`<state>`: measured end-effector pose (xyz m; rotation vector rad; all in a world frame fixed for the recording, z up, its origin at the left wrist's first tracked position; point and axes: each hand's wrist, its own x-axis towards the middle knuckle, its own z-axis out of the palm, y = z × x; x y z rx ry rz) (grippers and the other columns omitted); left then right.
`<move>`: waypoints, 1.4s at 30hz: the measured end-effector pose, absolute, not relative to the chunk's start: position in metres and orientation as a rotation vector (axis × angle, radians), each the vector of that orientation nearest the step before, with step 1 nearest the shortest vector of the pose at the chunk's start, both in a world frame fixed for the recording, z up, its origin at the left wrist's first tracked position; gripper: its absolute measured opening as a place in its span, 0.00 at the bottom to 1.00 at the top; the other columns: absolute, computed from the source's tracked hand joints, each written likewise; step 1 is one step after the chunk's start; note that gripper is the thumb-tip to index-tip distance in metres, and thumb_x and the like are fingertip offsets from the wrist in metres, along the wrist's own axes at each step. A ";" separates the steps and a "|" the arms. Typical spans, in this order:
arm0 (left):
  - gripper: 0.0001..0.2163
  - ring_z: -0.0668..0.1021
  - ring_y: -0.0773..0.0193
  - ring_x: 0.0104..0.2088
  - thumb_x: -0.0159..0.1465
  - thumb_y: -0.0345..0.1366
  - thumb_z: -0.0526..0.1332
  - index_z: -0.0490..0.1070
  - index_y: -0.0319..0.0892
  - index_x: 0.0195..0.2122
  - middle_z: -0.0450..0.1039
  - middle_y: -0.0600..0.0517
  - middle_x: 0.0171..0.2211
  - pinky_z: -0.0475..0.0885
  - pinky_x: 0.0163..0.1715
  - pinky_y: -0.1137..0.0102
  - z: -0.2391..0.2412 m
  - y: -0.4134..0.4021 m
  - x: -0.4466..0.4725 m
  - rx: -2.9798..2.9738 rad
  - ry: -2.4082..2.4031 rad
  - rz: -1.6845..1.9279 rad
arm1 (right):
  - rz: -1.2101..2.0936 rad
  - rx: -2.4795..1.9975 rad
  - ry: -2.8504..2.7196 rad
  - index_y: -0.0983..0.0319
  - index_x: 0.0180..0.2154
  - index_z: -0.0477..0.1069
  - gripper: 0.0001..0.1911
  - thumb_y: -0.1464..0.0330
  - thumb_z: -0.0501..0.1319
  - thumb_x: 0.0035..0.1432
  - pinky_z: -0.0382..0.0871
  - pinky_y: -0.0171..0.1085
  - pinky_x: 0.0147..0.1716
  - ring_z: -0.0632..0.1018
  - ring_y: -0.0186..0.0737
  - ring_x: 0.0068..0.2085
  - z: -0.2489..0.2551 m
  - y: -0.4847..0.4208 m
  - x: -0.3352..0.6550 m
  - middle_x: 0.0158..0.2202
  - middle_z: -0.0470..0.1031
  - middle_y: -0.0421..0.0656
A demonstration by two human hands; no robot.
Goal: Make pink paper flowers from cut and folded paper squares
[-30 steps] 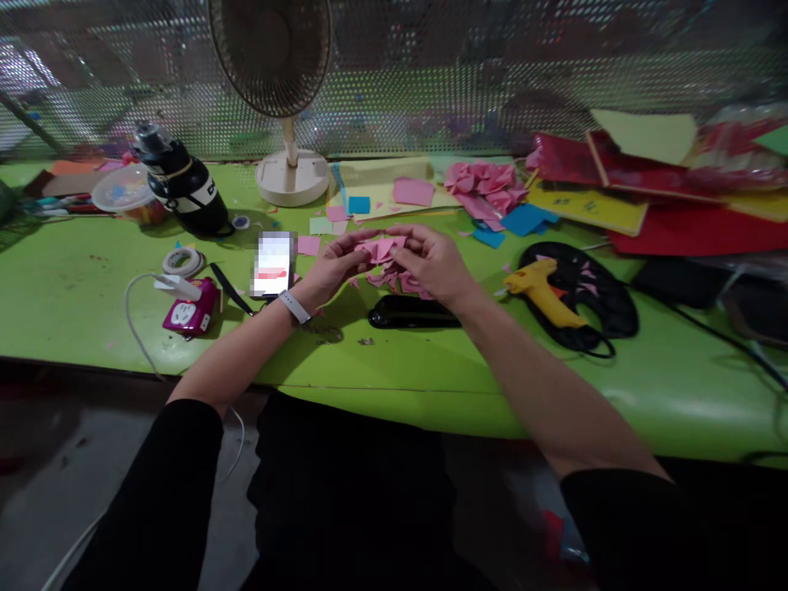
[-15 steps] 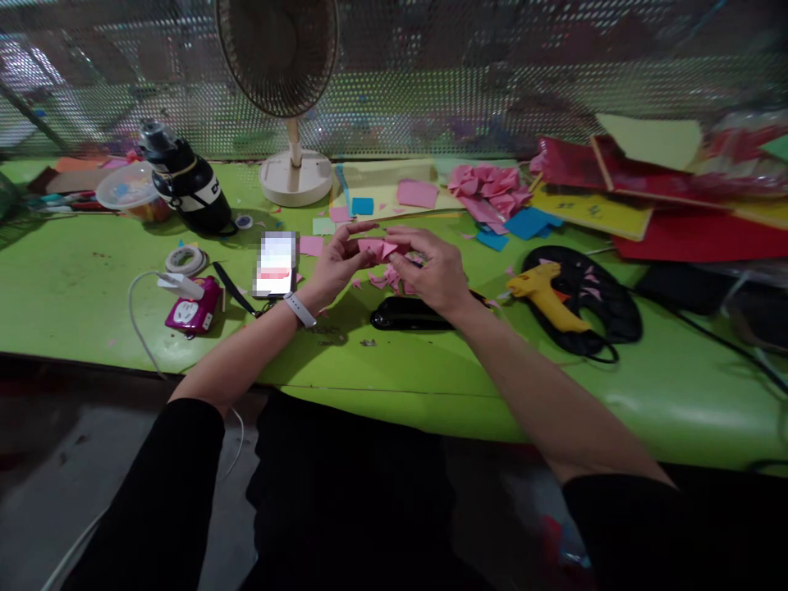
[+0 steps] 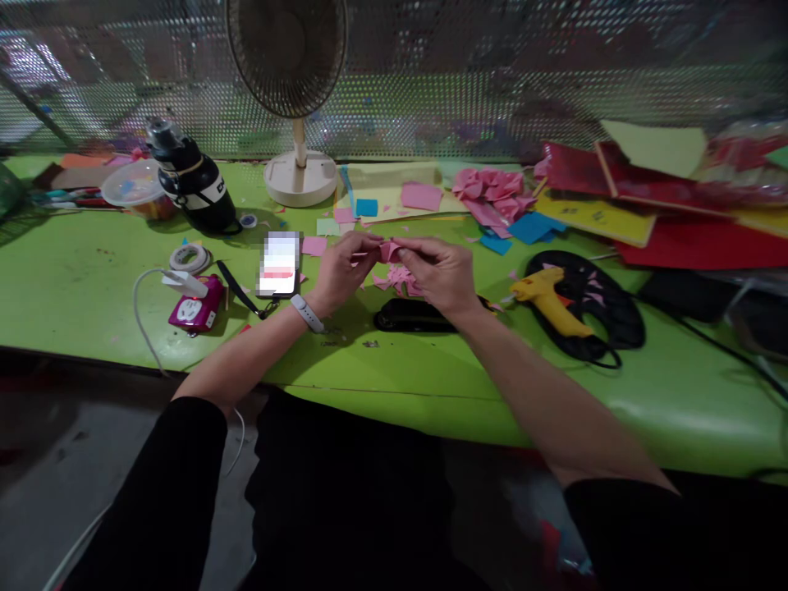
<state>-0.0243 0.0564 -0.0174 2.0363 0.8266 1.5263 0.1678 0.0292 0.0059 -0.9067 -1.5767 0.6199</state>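
Both my hands meet above the green table (image 3: 86, 287), pinching one small folded pink paper piece (image 3: 389, 250) between them. My left hand (image 3: 342, 272), with a white wristband, grips its left end with curled fingers. From the right, my right hand (image 3: 438, 275) has its fingertips closed on the same piece. Under the hands lies a small heap of pink paper scraps (image 3: 397, 281). A black stapler (image 3: 410, 315) lies just in front of my right wrist.
A phone (image 3: 280, 264), a pink power plug (image 3: 195, 310) with white cable and a tape roll (image 3: 189, 258) lie to the left. A yellow glue gun (image 3: 545, 300) rests on a black mat at right. A fan (image 3: 294, 176), black bottle (image 3: 197, 190), folded pink pieces (image 3: 492, 187) and coloured card sheets (image 3: 677, 213) stand behind.
My left fingers, spread half a second ago, have curled onto the pink piece. Both hands have drawn closer together and slightly lower. The view has shifted a little.
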 end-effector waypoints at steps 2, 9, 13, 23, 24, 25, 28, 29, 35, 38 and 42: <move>0.03 0.84 0.63 0.47 0.69 0.33 0.68 0.77 0.40 0.41 0.81 0.44 0.47 0.84 0.46 0.67 -0.016 0.056 -0.023 1.941 0.812 1.552 | 0.623 -0.912 -1.565 0.56 0.43 0.87 0.10 0.67 0.68 0.61 0.84 0.45 0.44 0.87 0.44 0.40 0.007 0.029 0.168 0.41 0.88 0.42; 0.13 0.84 0.65 0.43 0.69 0.37 0.67 0.72 0.45 0.54 0.80 0.46 0.51 0.82 0.36 0.73 -0.001 0.042 -0.017 1.562 0.775 1.324 | 0.707 -0.860 -1.535 0.55 0.44 0.87 0.11 0.66 0.68 0.60 0.85 0.48 0.45 0.87 0.45 0.40 0.006 0.031 0.168 0.41 0.88 0.41; 0.15 0.84 0.66 0.40 0.69 0.36 0.68 0.70 0.45 0.56 0.82 0.51 0.41 0.82 0.37 0.72 0.004 0.039 -0.016 1.414 0.733 1.249 | 0.667 -0.834 -1.606 0.52 0.43 0.87 0.10 0.65 0.68 0.61 0.84 0.49 0.48 0.86 0.45 0.42 0.008 0.031 0.168 0.42 0.87 0.41; 0.18 0.83 0.68 0.35 0.66 0.31 0.70 0.73 0.45 0.55 0.82 0.54 0.34 0.80 0.43 0.69 0.000 0.043 -0.016 1.244 0.736 1.287 | 0.532 -0.887 -1.639 0.53 0.45 0.86 0.10 0.66 0.68 0.62 0.83 0.48 0.50 0.83 0.47 0.51 0.000 0.039 0.175 0.48 0.81 0.46; 0.18 0.83 0.69 0.35 0.66 0.31 0.70 0.73 0.45 0.56 0.81 0.55 0.33 0.80 0.43 0.69 0.000 0.042 -0.015 1.216 0.733 1.279 | 0.572 -0.871 -1.643 0.53 0.46 0.86 0.11 0.65 0.68 0.63 0.82 0.49 0.51 0.82 0.47 0.53 -0.001 0.040 0.175 0.50 0.81 0.46; 0.18 0.83 0.69 0.34 0.66 0.30 0.70 0.72 0.45 0.56 0.80 0.56 0.32 0.80 0.43 0.69 0.000 0.042 -0.015 1.190 0.728 1.270 | 0.608 -0.860 -1.652 0.52 0.48 0.85 0.12 0.65 0.67 0.63 0.82 0.49 0.53 0.82 0.47 0.55 -0.002 0.040 0.175 0.51 0.81 0.45; 0.18 0.83 0.69 0.33 0.67 0.30 0.69 0.72 0.46 0.57 0.80 0.56 0.31 0.80 0.43 0.69 0.000 0.040 -0.013 1.151 0.717 1.226 | 0.660 -0.857 -1.682 0.52 0.50 0.84 0.13 0.65 0.66 0.65 0.81 0.50 0.55 0.81 0.48 0.58 -0.002 0.039 0.174 0.55 0.80 0.45; 0.18 0.83 0.69 0.33 0.67 0.30 0.69 0.71 0.46 0.57 0.80 0.56 0.32 0.81 0.43 0.69 0.000 0.040 -0.013 1.151 0.721 1.217 | 0.659 -0.859 -1.686 0.52 0.50 0.84 0.13 0.65 0.66 0.65 0.80 0.51 0.56 0.80 0.48 0.58 -0.002 0.039 0.174 0.55 0.80 0.45; 0.17 0.84 0.68 0.35 0.68 0.31 0.69 0.72 0.47 0.57 0.82 0.54 0.36 0.81 0.44 0.68 0.001 0.036 -0.012 1.137 0.723 1.227 | 0.541 -0.813 -1.719 0.50 0.50 0.85 0.14 0.66 0.65 0.66 0.77 0.54 0.59 0.81 0.49 0.58 0.001 0.034 0.171 0.55 0.82 0.45; 0.18 0.84 0.68 0.35 0.68 0.30 0.68 0.72 0.46 0.58 0.83 0.53 0.36 0.81 0.45 0.67 0.004 0.035 -0.013 1.088 0.710 1.209 | 0.423 -0.840 -1.754 0.50 0.49 0.85 0.13 0.65 0.64 0.66 0.76 0.57 0.60 0.81 0.50 0.58 0.002 0.034 0.172 0.54 0.83 0.44; 0.19 0.84 0.67 0.35 0.68 0.30 0.68 0.72 0.46 0.59 0.83 0.53 0.37 0.81 0.47 0.65 0.008 0.035 -0.014 1.086 0.715 1.185 | 0.232 -0.836 -1.810 0.50 0.48 0.85 0.12 0.63 0.64 0.66 0.73 0.62 0.62 0.81 0.54 0.59 0.002 0.036 0.174 0.53 0.84 0.44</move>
